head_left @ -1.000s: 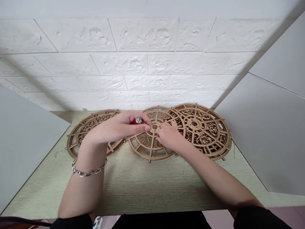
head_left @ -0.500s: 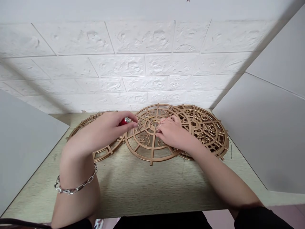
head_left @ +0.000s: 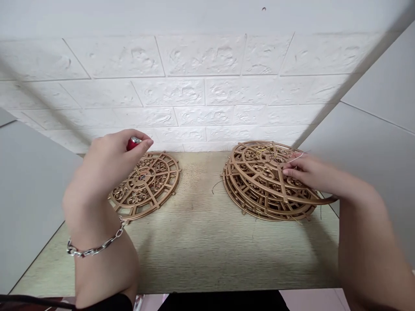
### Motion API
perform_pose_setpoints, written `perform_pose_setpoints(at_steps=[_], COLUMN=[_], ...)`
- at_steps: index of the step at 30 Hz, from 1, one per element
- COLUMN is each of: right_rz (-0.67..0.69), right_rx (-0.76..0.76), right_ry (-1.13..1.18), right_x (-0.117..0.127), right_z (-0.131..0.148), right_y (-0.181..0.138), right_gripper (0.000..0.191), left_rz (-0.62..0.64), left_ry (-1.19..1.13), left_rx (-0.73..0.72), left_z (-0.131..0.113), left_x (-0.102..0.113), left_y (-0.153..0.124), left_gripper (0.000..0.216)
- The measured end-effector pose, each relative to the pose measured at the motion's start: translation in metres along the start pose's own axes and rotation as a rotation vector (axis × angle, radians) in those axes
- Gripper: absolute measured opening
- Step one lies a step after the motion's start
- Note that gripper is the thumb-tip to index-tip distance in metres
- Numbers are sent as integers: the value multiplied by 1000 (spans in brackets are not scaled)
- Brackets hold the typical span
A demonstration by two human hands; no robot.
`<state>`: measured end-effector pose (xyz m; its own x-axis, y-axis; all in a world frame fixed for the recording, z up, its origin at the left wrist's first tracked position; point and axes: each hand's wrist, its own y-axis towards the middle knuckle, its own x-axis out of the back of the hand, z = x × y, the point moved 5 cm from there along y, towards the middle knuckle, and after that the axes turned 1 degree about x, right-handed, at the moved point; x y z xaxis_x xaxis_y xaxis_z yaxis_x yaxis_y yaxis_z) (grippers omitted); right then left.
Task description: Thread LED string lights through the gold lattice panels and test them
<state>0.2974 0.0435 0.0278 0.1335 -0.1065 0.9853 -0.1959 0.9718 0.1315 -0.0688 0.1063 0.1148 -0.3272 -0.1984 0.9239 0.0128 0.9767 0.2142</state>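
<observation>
Right hand [head_left: 303, 169] grasping tilted gold openwork disc [head_left: 272, 166], pile [head_left: 246, 203] beneath: level gently, keep yellow threads [head_left: 264, 150] unsnagged. Left hand [head_left: 108, 155] clasping red silver-ended cylinder [head_left: 132, 143].

With our right hand [head_left: 300, 170], we have carried the golden openwork disc [head_left: 267, 160] from the middle to over the right stack [head_left: 244, 201]; our left hand [head_left: 108, 160] has drawn farther left.
</observation>
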Motion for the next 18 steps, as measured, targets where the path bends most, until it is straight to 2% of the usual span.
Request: perform_pose_setpoints(at_steps=[2,4,7,10,12,14,16,18], right_rz=[54,1,-53,-117,-117,-38,61,57], right_rx=[-66,-161,-292,-319,-175,40,229,400], right_ry=[-12,-52,-90,-75,50,145,102,-7], right_x=[-23,-33,-28,-11,-14,-34,-64,-89], right_z=[0,2,15,52,92,138,178,209], right_y=[-3,-8,-11,7,33,64,91,112], right_gripper=[30,29,29,25,24,24,25,29], left_rz=[-59,-112,-175,-208,-187,-104,0,72], left_ry=[0,4,28,52,71,81,72,65], left_rx=[10,25,60,119,160,200,233,249], left_z=[2,6,17,32,41,47,51,53], left_x=[4,9,15,17,16,12,5,-1], left_y=[-1,-2,-1,3,8,14,19,23], left_gripper=[28,28,28,29,29,30,32,35])
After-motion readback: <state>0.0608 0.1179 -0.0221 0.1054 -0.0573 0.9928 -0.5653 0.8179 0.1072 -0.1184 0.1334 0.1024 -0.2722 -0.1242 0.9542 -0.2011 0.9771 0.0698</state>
